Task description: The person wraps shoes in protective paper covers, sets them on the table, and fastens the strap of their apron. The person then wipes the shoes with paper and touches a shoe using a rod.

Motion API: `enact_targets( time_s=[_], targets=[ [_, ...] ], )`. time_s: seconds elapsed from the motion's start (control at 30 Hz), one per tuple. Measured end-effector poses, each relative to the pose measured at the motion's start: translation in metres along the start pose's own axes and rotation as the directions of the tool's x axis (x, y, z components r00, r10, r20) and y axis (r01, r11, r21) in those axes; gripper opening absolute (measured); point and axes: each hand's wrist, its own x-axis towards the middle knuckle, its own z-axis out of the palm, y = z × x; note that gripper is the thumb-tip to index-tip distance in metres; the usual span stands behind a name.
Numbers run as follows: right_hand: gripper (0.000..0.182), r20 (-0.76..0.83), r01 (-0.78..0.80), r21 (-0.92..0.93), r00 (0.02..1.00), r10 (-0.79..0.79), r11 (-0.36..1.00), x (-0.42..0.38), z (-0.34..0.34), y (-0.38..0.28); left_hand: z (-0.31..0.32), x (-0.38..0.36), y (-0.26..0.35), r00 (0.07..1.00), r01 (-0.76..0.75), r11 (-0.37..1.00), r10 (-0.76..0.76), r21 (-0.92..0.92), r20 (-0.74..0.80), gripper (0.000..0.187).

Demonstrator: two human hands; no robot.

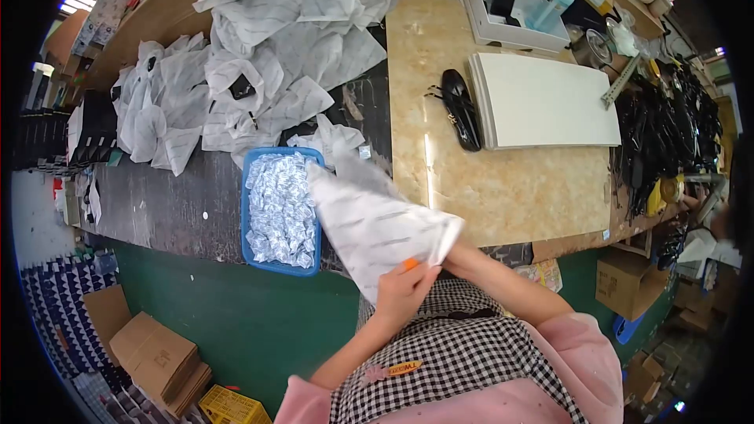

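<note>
A white sheet of wrapping paper with grey print hangs in front of my body, partly blurred by motion. My left hand pinches its lower right edge, and something orange shows at a fingertip. My right hand reaches behind the paper at the same edge, its fingers hidden. Left of the paper, a blue basket full of small clear packets stands by the table's front edge. Crumpled sheets of the same white paper are heaped at the back left.
On the marbled board lie a black glossy item with gold-coloured metal parts and a stack of white sheets. Behind them, a white tray holds a phone and bottle. Black straps hang right. Cardboard boxes stand on the floor.
</note>
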Motion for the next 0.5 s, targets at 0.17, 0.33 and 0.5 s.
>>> enact_targets(
  time_s=[0.17, 0.33, 0.5],
  targets=[
    [0.055, -0.046, 0.461, 0.203, 0.886, -0.462, 0.864, 0.133, 0.107, -0.066, -0.09, 0.008, -0.041, 0.705, 0.374, 0.894, -0.448, -0.248, -0.55, 0.023],
    [0.042, 0.251, 0.539, -0.237, 0.838, -0.485, 0.809, 0.187, 0.081, -0.031, -0.156, -0.01, -0.005, 0.578, 0.494, 0.81, -0.578, -0.317, -0.576, 0.02],
    [0.033, 0.122, 0.385, -0.552, 0.915, -0.385, 0.74, 0.111, -0.035, 0.014, -0.028, 0.006, -0.041, 0.9, 0.381, 0.923, -0.383, -0.053, -0.205, 0.017]
  ],
)
